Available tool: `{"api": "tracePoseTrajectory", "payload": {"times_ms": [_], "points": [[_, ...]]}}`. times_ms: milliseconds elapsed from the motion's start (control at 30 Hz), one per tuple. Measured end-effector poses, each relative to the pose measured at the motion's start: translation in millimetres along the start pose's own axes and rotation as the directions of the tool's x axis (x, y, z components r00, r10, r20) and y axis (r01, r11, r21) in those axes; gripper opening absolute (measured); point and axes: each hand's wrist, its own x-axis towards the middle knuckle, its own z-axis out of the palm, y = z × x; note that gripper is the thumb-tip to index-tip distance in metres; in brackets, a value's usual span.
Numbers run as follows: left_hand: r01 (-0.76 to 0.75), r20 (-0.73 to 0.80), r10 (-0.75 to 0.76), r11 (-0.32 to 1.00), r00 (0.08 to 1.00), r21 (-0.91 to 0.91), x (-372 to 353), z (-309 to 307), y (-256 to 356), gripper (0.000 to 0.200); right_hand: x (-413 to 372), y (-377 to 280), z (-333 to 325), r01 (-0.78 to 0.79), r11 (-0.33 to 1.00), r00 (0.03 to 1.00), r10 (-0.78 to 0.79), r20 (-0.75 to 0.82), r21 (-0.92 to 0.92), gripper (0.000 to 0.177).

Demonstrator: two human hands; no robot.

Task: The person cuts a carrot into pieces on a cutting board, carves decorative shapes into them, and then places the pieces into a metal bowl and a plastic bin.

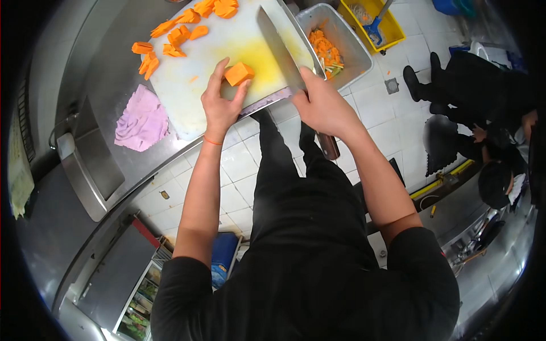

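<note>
Black sleeves and a black shirt (307,273) fill the bottom of the frame, and two bare forearms reach up from them toward the work. At the upper middle, the left hand (219,108), with a thin orange band (212,141) at its wrist, has its fingers and thumb closed narrowly around an orange chunk (239,74), pinning it on the near edge of a white cutting board (193,74). Just to the right, the right hand (324,105) is wrapped tight around the grip of a cleaver (278,48); the broad blade runs up and left from the fist and stands just beside the chunk, though whether steel touches it I cannot tell. A yellow stain spreads over the board around the chunk. Farther up the board, toward the upper left, lie orange slices (182,34), some scattered and some heaped at the top edge. Left of the board, a crumpled pink cloth (142,119) rests on the steel counter (108,85). Right of the blade stands a metal tub (352,42) with orange scraps (325,51) in its bottom, and beyond it, at the top right, a yellow crate (392,28). White floor tiles (387,113) show below the counter. Another person in black (483,85) is crouched at the right edge, well apart from the board.
</note>
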Motion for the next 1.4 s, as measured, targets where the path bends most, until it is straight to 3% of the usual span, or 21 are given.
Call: {"api": "tracePoseTrajectory", "payload": {"times_ms": [67,100,200,267,433,967,1033,1267,1400], "points": [[-0.073,-0.049,0.069,0.994,0.996,-0.085,1.8,1.9,3.9,0.048,-14.9,-9.5,0.9,-0.105,0.977,0.994,0.098,-0.043,-0.184,0.035],[-0.075,-0.054,0.071,0.993,0.996,-0.089,1.8,-0.2,2.6,0.048,-22.7,-14.6,3.9,-0.103,0.976,0.994,0.096,-0.046,-0.19,0.035],[-0.029,0.023,0.031,0.997,0.999,-0.068,-3.8,-4.1,-5.3,0.045,-46.0,-34.8,23.2,0.131,0.854,0.975,-0.202,-0.089,-0.503,0.056],[-0.042,-0.073,0.032,0.991,0.997,-0.13,-5.3,3.1,-4.3,0.04,-54.9,-43.4,36.3,0.14,0.818,0.977,-0.207,-0.059,-0.558,0.058],[0.019,-0.051,-0.028,0.986,0.998,-0.167,-10.4,4.3,0.0,0.038,-67.2,-53.4,54.4,0.152,0.671,0.972,-0.235,-0.013,-0.726,0.063],[0.022,-0.145,-0.042,0.99,0.989,-0.14,-17.2,11.4,1.7,0.037,-73.3,-58.9,60.7,0.147,0.576,0.963,-0.269,-0.017,-0.804,0.061],[0.022,-0.157,-0.044,0.99,0.987,-0.136,-17.6,12.0,2.4,0.035,-72.4,-57.6,63.4,0.149,0.512,0.949,-0.315,-0.024,-0.846,0.06],[0.034,-0.17,-0.065,0.983,0.983,-0.182,-18.0,13.4,4.1,0.034,-61.6,-59.3,67.3,0.146,0.542,0.943,-0.33,-0.05,-0.828,0.06],[0.022,-0.171,-0.055,0.982,0.984,-0.186,-16.8,13.4,7.7,0.033,-50.8,-64.0,65.2,0.162,0.623,0.948,-0.313,-0.054,-0.765,0.057]]}}
